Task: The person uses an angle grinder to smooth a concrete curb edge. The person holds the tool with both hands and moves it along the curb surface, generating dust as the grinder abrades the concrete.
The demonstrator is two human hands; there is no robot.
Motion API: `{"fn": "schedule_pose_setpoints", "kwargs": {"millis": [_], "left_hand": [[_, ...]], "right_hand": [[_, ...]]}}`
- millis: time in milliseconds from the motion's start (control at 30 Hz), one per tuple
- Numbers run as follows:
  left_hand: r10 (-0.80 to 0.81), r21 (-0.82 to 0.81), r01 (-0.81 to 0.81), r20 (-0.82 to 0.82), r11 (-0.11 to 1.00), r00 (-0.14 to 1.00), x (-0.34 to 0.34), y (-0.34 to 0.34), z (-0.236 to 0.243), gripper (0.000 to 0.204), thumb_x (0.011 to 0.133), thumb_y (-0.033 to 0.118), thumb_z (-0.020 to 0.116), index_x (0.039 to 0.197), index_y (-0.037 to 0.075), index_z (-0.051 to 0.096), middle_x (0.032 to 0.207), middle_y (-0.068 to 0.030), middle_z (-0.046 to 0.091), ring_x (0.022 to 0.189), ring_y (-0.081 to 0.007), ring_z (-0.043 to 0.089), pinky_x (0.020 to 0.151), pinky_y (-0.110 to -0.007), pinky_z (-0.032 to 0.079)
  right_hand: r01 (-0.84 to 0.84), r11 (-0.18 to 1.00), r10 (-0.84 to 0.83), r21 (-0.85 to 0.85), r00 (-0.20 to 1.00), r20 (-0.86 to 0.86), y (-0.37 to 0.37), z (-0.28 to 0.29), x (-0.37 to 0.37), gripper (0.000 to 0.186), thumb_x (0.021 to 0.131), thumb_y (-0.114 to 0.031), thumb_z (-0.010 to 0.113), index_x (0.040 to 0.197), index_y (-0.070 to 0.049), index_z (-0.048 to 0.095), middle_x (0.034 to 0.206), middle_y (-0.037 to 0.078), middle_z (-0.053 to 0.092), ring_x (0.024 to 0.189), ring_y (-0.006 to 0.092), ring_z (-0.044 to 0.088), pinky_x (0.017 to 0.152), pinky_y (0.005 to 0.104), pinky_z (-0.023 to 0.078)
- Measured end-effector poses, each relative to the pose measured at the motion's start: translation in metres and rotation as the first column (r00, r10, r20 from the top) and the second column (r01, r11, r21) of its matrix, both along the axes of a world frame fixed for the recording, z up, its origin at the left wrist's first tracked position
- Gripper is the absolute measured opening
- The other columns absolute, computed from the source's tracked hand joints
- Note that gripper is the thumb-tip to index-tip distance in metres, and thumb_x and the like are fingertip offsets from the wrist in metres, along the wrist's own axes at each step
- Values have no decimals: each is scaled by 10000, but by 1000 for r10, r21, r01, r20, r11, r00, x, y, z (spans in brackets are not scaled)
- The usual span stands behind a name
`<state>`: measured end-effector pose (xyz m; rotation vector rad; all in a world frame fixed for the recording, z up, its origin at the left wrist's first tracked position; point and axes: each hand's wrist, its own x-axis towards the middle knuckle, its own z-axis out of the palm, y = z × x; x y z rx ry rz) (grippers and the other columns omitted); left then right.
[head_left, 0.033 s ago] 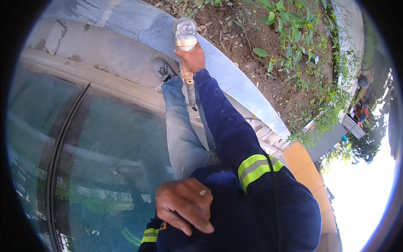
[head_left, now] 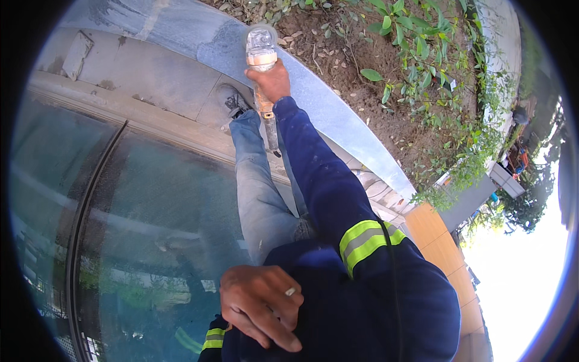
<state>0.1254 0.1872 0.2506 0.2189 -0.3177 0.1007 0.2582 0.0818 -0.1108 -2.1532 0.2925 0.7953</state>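
Observation:
My right hand (head_left: 274, 81) grips a dusty angle grinder (head_left: 261, 48), its head and pale disc at the top over the pale grey stone curb (head_left: 338, 111) beside the soil bed. Its narrow body hangs down toward my jeans. My left hand (head_left: 262, 301), with a ring on one finger, is held in front of my dark jacket (head_left: 332, 295), fingers loosely bent and apart, holding nothing visible. My shoe (head_left: 230, 99) rests on the paving below the curb, left of the grinder.
Dark glass panels (head_left: 151, 205) with a metal frame fill the left. A loose slab piece (head_left: 78, 54) lies on dusty paving (head_left: 169, 81). Leafy plants (head_left: 404, 30) grow in soil (head_left: 356, 78) at top right. Orange tiles (head_left: 437, 247) show at right.
The grinder and my right hand have shifted slightly left and up. My left hand has moved a little left and down, its index finger reaching lower.

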Motion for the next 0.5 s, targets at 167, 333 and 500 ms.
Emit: {"fn": "schedule_pose_setpoints", "kwargs": {"millis": [167, 333, 500], "left_hand": [[-112, 36, 107, 182, 994, 977, 6, 16, 8, 254, 1027, 125, 627, 1211, -10, 738, 793, -112, 620, 586, -249, 542, 558, -360, 423], [0, 448, 7, -15, 894, 1000, -13, 17, 27, 166, 974, 51, 645, 1025, -11, 790, 743, -69, 623, 556, -152, 521, 520, -325, 416], [277, 275, -188, -333, 943, 901, 1, 12, 36, 76, 955, 19, 673, 990, -42, 702, 748, -117, 598, 615, -211, 566, 528, -367, 429]], "right_hand": [[-77, 997, 77, -1, 996, -54, 28, 19, 8, 792, 652, -444, 916, 1211, 39, 631, 1109, 264, 764, 1061, 430, 744, 947, 482, 570], [-111, 993, 107, -40, 990, -91, -5, 11, -22, 791, 666, -464, 925, 1208, 32, 630, 1117, 251, 765, 1078, 427, 741, 939, 476, 574], [136, 979, -133, 151, 991, -34, -17, -15, -33, 709, 692, -350, 946, 1195, 47, 643, 1141, 230, 769, 1083, 381, 752, 952, 451, 575]]}}
